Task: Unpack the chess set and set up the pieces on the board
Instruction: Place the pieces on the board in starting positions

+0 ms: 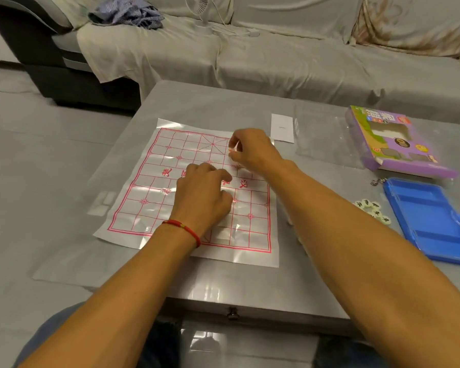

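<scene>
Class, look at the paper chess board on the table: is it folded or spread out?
Spread out. The paper chess board lies flat on the table, its full red grid visible, with both hands over it.

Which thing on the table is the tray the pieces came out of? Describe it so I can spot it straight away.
Look at the grey table, then to its right edge, past the paper board with red lines. The tray lies flat there, nearer the person than the purple box, with a few pale round pieces just left of it. It is the only solid blue thing, with shallow long compartments.
</scene>
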{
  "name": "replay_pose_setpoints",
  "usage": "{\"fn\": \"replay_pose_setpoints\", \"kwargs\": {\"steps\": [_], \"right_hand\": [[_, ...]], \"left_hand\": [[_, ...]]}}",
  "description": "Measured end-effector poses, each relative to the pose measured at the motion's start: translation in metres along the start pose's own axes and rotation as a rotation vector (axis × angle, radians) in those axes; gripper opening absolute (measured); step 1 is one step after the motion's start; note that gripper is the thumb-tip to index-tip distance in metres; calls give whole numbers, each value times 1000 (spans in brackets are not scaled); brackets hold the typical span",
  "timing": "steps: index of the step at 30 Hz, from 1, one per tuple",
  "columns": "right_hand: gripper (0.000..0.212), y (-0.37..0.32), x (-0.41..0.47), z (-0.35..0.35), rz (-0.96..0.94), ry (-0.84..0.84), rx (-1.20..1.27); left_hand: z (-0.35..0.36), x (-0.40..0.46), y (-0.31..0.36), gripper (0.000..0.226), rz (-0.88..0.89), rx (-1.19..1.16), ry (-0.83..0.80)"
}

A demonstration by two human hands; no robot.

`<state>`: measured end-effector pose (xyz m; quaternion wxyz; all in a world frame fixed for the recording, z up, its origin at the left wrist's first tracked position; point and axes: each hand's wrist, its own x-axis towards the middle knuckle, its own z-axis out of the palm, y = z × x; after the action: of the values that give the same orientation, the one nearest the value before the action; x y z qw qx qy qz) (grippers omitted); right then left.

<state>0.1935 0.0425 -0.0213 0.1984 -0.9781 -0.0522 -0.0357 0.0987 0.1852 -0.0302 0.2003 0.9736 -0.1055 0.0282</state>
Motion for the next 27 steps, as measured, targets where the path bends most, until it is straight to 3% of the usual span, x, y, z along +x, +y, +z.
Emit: {"fn": "replay_pose_setpoints", "kwargs": {"steps": [5, 10, 18, 23, 27], "right_hand": [[27, 8, 7, 13, 12, -110, 12], [31, 19, -17, -12, 18, -36, 61], [21, 81, -140, -72, 68, -77, -44], [19, 93, -213, -73, 104, -35, 6], [30, 96, -245, -60, 117, -82, 3]], "left_hand": [[-1, 1, 0, 42, -44, 51, -90], [1, -5, 4, 38, -9, -25, -74], [10, -32, 30, 29, 210, -143, -130], [20, -48, 36, 28, 305, -67, -152], [31, -57, 37, 31, 345, 19, -182]]}}
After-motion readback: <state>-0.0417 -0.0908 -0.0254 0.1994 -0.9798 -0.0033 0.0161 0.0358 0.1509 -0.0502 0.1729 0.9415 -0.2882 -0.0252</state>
